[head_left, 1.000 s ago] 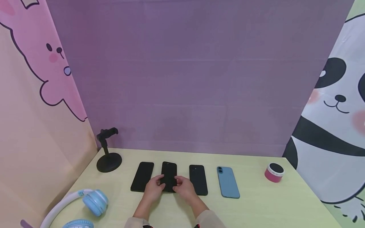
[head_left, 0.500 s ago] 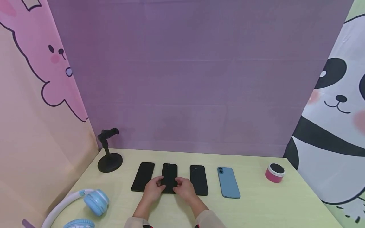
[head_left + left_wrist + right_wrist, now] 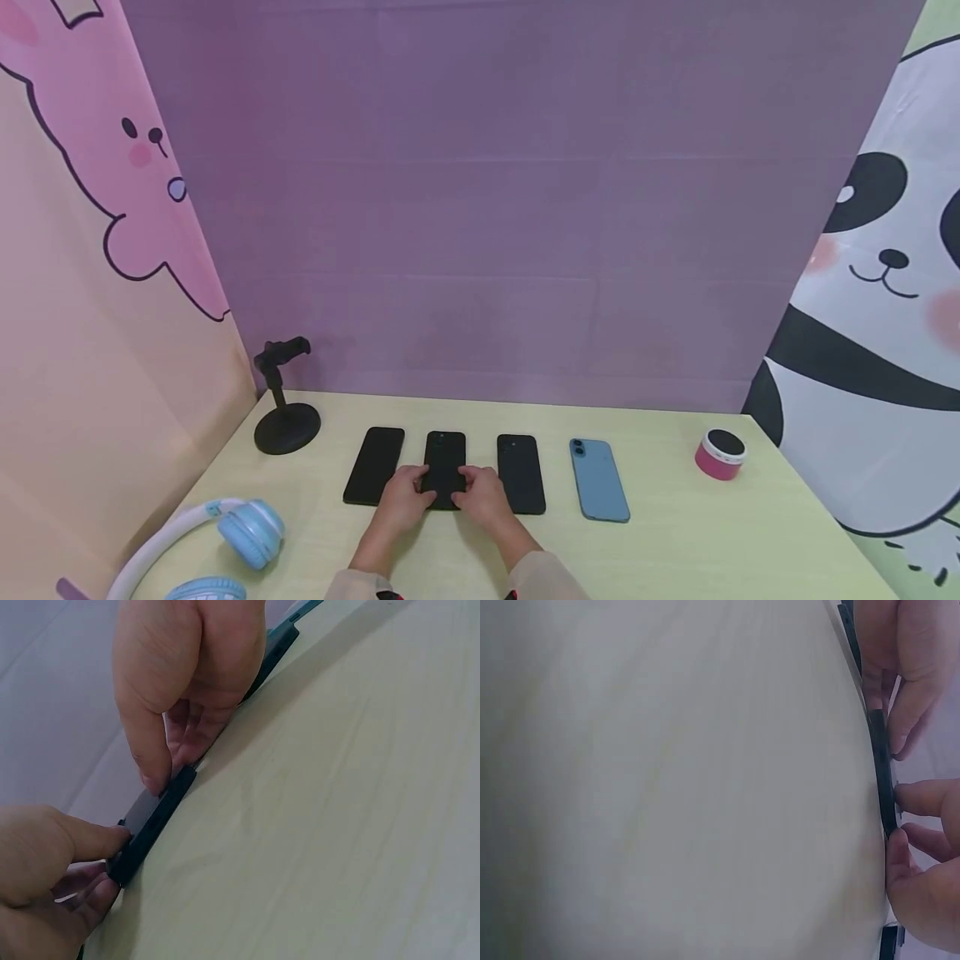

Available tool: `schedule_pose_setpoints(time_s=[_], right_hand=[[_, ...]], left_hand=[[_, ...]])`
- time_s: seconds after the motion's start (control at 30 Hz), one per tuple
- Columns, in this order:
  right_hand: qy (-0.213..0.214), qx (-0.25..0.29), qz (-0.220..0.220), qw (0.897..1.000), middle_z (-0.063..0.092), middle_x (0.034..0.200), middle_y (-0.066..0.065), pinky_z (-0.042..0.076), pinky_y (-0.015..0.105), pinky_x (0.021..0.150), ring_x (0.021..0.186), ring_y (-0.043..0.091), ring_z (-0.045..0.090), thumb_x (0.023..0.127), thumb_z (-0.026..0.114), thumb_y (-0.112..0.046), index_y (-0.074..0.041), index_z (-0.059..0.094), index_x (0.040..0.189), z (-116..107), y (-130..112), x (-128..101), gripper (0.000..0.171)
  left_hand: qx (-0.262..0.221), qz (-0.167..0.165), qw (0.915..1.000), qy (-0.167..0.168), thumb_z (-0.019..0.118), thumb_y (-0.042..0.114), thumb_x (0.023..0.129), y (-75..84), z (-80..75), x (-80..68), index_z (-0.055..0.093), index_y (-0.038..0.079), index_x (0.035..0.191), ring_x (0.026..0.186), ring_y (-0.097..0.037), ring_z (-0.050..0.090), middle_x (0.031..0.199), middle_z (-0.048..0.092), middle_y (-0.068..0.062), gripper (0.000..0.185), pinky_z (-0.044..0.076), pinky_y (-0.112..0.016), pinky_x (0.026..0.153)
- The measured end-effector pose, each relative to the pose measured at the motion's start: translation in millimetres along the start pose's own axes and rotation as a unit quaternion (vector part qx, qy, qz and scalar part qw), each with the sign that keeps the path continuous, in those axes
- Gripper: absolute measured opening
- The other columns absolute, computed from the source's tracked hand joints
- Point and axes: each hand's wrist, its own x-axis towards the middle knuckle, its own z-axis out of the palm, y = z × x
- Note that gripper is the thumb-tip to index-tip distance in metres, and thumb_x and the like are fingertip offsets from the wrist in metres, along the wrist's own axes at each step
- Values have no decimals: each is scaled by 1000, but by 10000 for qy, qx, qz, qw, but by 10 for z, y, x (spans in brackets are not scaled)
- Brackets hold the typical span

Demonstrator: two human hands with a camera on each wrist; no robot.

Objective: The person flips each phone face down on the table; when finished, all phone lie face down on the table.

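In the head view, a black smartphone (image 3: 445,477) lies back-up on the table, its camera bump at the far end. My left hand (image 3: 403,500) pinches its left edge, thumb near the front corner. My right hand (image 3: 484,498) grips the right edge the same way. In the left wrist view the phone's near edge (image 3: 154,825) shows between both hands, low against the tabletop. Another black phone (image 3: 375,465) lies just left of my left hand. To the right sit a third black phone (image 3: 521,473) and a blue phone (image 3: 600,480), both back-up.
A black stand (image 3: 287,427) with a clamp top is at the far left. Blue and white headphones (image 3: 251,532) lie at the near left. On the right stands a small pink and white round device (image 3: 721,455). A purple backdrop (image 3: 487,208) rises behind the table (image 3: 675,542).
The held phone has come down and slightly toward me, from tilted to flat in line with the others. Both hands keep their hold. The other phones have not moved.
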Motion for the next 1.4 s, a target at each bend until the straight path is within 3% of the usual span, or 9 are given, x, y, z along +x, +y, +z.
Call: schedule_pose_setpoints(time_s=[0.27,0.43,0.57,0.73,1.0,1.27,1.4], right_hand=[[-28,-14,192,9998,61,100,17,51,44,81,89,29,60,79,75,2,7,64,118,-14,-28,1,40],[19,-80,243,9997,61,102,20,50,48,82,91,32,59,81,73,0,6,64,118,-9,-93,34,38],[195,-61,125,9997,55,100,17,49,50,84,92,33,56,82,72,1,5,64,116,34,-242,26,35],[57,29,-95,9999,54,100,14,49,47,83,93,31,56,84,70,1,5,63,118,190,-434,-15,35],[-188,35,-84,9998,57,101,13,49,39,76,88,24,54,85,67,-2,1,63,122,474,-617,-47,37],[-237,116,31,9996,63,104,18,51,42,80,97,31,59,84,71,-4,1,64,119,739,-707,-47,37],[-118,296,143,9994,64,106,17,52,40,78,93,27,60,84,70,-3,1,64,120,782,-730,-38,36]], left_hand=[[-45,-86,9997,-226,73,2,83,-7,-6,9,61,-11,119,85,-25,51,103,55,-13,40,45,-44,78],[-221,-240,9991,-266,73,4,84,-15,-103,-1,61,-9,122,87,-26,55,100,58,-12,42,47,-46,80],[-235,-271,9993,-48,72,4,85,-55,-254,-24,61,-7,122,91,-29,60,101,60,-15,40,49,-48,80],[-125,-473,9983,331,67,2,88,-178,-489,-69,60,-8,123,94,-32,57,107,57,-19,37,49,-47,79],[-229,-1145,9911,639,59,1,93,-331,-784,-57,56,-10,126,112,-47,49,122,49,-32,35,43,-57,91],[-134,-1328,9896,544,62,0,89,-465,-806,-109,57,-13,121,106,-48,53,112,53,-33,35,43,-57,89],[-209,-1462,9878,490,62,0,89,-474,-799,-112,58,-13,121,104,-46,53,109,55,-31,35,43,-57,89]])
